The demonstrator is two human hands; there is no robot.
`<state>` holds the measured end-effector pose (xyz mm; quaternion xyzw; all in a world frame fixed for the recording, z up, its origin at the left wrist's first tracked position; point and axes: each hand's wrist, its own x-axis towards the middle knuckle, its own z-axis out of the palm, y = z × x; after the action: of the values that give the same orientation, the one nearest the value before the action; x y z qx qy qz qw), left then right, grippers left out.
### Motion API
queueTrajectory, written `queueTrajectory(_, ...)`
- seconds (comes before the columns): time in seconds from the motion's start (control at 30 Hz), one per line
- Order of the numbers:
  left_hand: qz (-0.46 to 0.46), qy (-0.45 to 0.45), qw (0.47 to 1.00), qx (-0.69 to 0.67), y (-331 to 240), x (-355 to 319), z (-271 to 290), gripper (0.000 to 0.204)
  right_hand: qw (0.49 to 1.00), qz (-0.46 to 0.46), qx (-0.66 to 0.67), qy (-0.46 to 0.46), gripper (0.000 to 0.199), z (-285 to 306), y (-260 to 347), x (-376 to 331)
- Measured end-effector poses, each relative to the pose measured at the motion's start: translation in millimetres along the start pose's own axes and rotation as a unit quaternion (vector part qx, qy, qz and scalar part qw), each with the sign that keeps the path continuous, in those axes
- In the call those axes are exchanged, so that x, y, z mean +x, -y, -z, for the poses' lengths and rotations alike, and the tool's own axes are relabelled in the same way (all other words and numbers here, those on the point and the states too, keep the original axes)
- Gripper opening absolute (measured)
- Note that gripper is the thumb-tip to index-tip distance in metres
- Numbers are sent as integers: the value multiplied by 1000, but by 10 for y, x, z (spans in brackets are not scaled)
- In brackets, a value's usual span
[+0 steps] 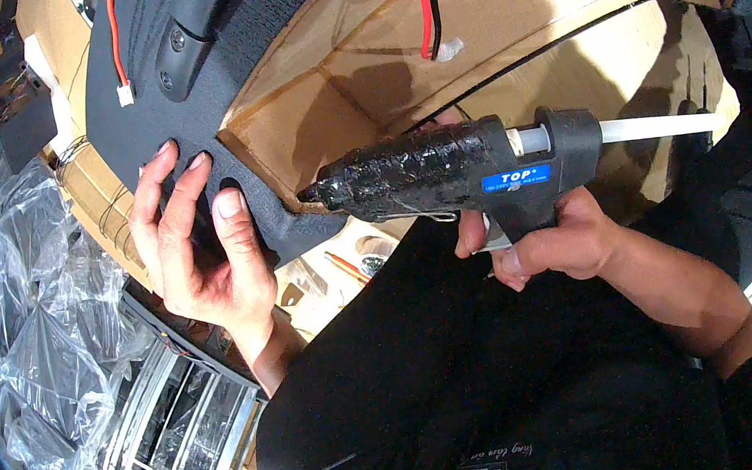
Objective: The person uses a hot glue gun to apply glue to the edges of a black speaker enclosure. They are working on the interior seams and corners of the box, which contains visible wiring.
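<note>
My right hand [559,240] is closed around the handle of a black hot glue gun [425,173], with fingers at its pale trigger. A white glue stick [659,125] sticks out of its rear. The dark nozzle points left, close to the edge of a brown-lined cavity [356,105] in a large black textured shell [168,135]; whether it touches, I cannot tell. My left hand [211,246] has its fingers and thumb apart, the fingertips resting on the shell's black face left of the nozzle. A black handle [182,54] with two screws is fixed to the shell above.
Red and black wires [426,1] hang into the cavity. A red wire with a white connector [125,93] lies on the shell. Clear plastic sheeting [35,318] and a white metal rack [171,464] are at the left. Orange pencil-like sticks [347,266] lie below the shell.
</note>
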<state>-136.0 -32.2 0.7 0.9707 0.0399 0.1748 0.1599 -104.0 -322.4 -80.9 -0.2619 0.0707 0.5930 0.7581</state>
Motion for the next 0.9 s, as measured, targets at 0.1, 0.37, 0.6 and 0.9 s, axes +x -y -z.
queueTrajectory(0.1,3,-2,1000,-3,0,5,8,26,999,-15,-4,-35,66,56,-59,-78)
queueTrajectory(0.37,3,-9,1000,-8,9,1,-8,25,1000,-7,0,-6,116,6,15,0)
queueTrajectory(0.6,-13,21,1000,16,-26,8,24,23,1000,-14,-8,-4,114,55,8,-31)
queueTrajectory(0.9,0,-8,1000,-7,5,3,4,25,1000,10,3,-21,62,106,-122,-76)
